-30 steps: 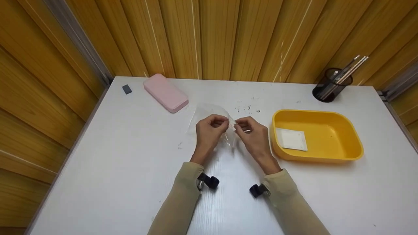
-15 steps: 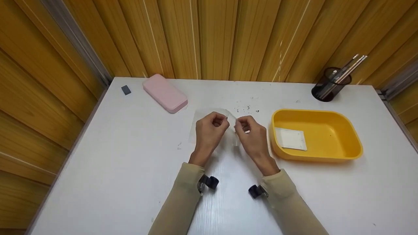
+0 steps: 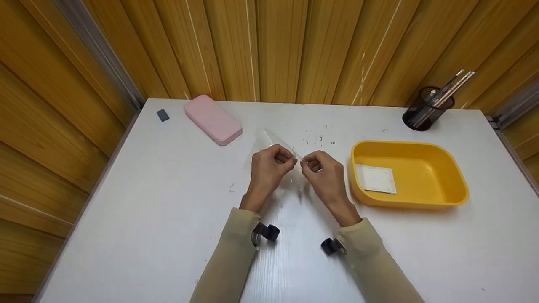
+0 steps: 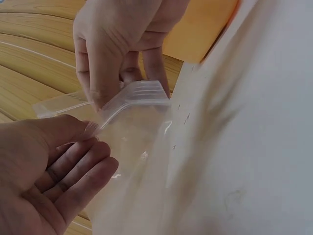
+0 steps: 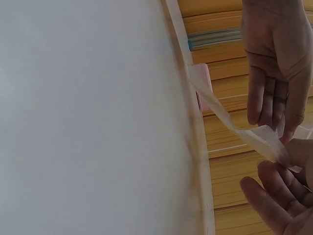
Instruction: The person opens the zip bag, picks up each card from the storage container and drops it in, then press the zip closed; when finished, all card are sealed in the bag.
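Note:
A small clear plastic zip bag (image 3: 281, 145) is held up over the middle of the white table (image 3: 147, 202). My left hand (image 3: 270, 166) pinches its top strip on the left and my right hand (image 3: 322, 170) pinches it on the right, the two hands nearly touching. In the left wrist view the clear bag (image 4: 128, 142) hangs from the pinching fingers (image 4: 100, 78), its zip edge bent. The right wrist view shows the bag's strip (image 5: 244, 132) stretched between both hands.
A yellow tray (image 3: 452, 176) holding a white square packet (image 3: 375, 179) stands right of my hands. A pink case (image 3: 213, 119) and a small dark block (image 3: 162, 115) lie at the back left. A black mesh cup with pens (image 3: 427, 109) stands back right. Wooden walls enclose the table.
The bag has tilted and lifted between my fingers, its far edge now raised toward the pink case. Both hands stay in the same spot, still pinching it.

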A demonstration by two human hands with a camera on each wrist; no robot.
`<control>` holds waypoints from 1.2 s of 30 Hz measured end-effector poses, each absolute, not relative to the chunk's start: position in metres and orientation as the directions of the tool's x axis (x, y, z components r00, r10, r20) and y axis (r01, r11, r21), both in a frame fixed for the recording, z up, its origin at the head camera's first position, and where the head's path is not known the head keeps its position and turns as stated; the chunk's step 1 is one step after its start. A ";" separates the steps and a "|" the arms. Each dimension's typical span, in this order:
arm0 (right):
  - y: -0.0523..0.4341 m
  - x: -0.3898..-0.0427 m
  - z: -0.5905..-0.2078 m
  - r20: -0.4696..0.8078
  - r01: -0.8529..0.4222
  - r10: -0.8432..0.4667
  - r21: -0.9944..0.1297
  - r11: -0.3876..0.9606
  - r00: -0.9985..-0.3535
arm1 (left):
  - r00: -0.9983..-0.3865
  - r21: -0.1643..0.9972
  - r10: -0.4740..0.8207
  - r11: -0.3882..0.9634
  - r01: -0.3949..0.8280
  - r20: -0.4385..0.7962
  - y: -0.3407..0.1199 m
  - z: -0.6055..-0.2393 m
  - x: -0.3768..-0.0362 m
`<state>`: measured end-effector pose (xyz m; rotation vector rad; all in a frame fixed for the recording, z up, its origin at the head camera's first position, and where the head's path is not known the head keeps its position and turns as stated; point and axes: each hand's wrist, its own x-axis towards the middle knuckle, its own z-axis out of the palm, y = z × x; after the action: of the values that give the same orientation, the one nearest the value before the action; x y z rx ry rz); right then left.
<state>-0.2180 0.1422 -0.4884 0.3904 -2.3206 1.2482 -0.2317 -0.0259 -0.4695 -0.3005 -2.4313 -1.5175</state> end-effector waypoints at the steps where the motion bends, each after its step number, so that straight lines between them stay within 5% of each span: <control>1: 0.143 -0.218 -0.487 0.536 -0.454 -0.018 -0.697 0.556 -0.844 | -0.942 0.835 0.045 0.449 0.316 0.332 -0.027 -0.468 -0.232; 23: 0.148 -0.215 -0.470 0.566 -0.356 0.111 -0.646 0.676 -0.817 | -0.850 0.630 -0.070 0.703 0.329 0.522 -0.028 -0.449 -0.222; 36: 0.140 -0.213 -0.477 0.748 -0.515 0.073 -0.520 0.682 -0.659 | -0.823 0.647 -0.056 0.649 0.400 0.565 -0.019 -0.449 -0.219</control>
<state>-0.2128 0.1396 -0.4766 0.3384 -2.1079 0.9555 -0.2189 -0.0189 -0.4488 -0.2668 -2.3157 -1.0903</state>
